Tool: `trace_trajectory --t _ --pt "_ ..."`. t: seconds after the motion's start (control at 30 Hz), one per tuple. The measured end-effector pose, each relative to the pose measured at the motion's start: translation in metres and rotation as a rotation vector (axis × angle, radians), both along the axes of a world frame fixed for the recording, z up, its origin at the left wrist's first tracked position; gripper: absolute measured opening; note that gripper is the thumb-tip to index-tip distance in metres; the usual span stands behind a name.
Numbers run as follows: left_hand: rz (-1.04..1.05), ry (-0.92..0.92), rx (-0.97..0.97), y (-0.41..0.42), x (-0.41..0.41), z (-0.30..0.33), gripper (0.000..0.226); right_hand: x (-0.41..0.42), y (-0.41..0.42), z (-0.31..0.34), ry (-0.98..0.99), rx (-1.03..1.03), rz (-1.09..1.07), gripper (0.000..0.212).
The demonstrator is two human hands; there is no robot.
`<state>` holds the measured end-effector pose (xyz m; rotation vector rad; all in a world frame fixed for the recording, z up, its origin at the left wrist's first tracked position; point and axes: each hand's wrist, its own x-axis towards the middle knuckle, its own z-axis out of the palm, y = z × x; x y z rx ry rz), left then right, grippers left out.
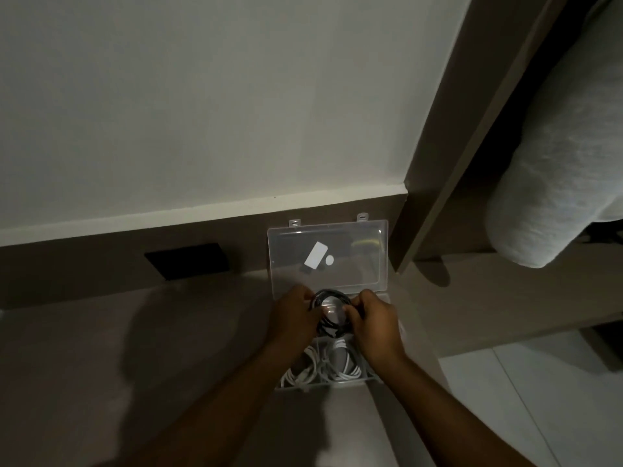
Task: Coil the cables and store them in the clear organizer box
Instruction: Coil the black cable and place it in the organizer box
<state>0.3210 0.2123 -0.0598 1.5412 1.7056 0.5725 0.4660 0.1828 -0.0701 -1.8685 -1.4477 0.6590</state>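
A coiled black cable (328,310) sits over the far part of a clear box (371,377), held between two bare hands. The left hand (292,313) grips the coil's left edge, fingers curled closed around the loops. The right hand (374,320) pinches the coil's right edge, thumb and fingers closed on the cable. Both forearms reach in from the bottom of the view.

Nearer the person, in the box's front compartments, lie coiled white cables (323,365). Thin dividers split the box; exactly which compartment the black coil is over cannot be told, since the hands cover it.

The box's clear lid (364,261) stands open and upright behind the hands, leaning toward the wall, with two latch tabs at its top edge. A white sticker (315,258) and a small round white dot just beside it show on the lid.

The box rests on a brown desk (168,348). A dark rectangular panel (188,266) sits in the brown backboard well to the left of the lid. Above is a pale wall (202,96). To the right, a brown post (448,163) rises, and past it lies a grey fabric roll (559,163). The room is dim.
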Motion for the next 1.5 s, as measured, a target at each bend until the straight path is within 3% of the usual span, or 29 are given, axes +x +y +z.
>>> trace_trajectory --t 0.1,0.3,0.47,0.63,0.93,1.0,1.17,1.27,1.5 --pt "-0.085 0.001 0.065 0.003 0.0 0.0 0.008 -0.004 0.003 0.001 -0.059 -0.002 -0.004 0.017" --pt "-0.423 0.123 0.018 0.013 -0.013 0.01 0.016 -0.006 0.011 0.015 -0.204 -0.112 0.053 0.022" --pt "-0.586 0.175 0.056 0.022 -0.015 0.021 0.034 0.001 0.014 0.023 -0.249 -0.167 0.13 0.008" --pt "-0.569 0.154 0.095 0.014 -0.013 0.017 0.024 -0.002 0.012 0.019 -0.302 -0.184 0.096 0.006" --pt "-0.607 0.237 0.118 0.018 -0.004 0.02 0.008 0.001 0.014 0.014 -0.1 -0.258 -0.1 0.013" --pt "-0.687 0.281 0.097 0.022 -0.007 0.022 0.011 0.007 0.015 0.018 -0.061 -0.301 -0.042 0.019" --pt "-0.769 0.334 0.136 0.028 -0.008 0.023 0.015 0.03 0.013 0.03 0.012 -0.407 0.331 0.006" --pt "-0.775 0.367 0.16 0.033 -0.009 0.022 0.016 0.034 0.012 0.032 -0.114 -0.377 0.498 0.006" --pt "-0.87 0.488 0.3 0.029 -0.014 0.013 0.018 0.035 0.005 0.023 -0.358 -0.252 0.563 0.021"
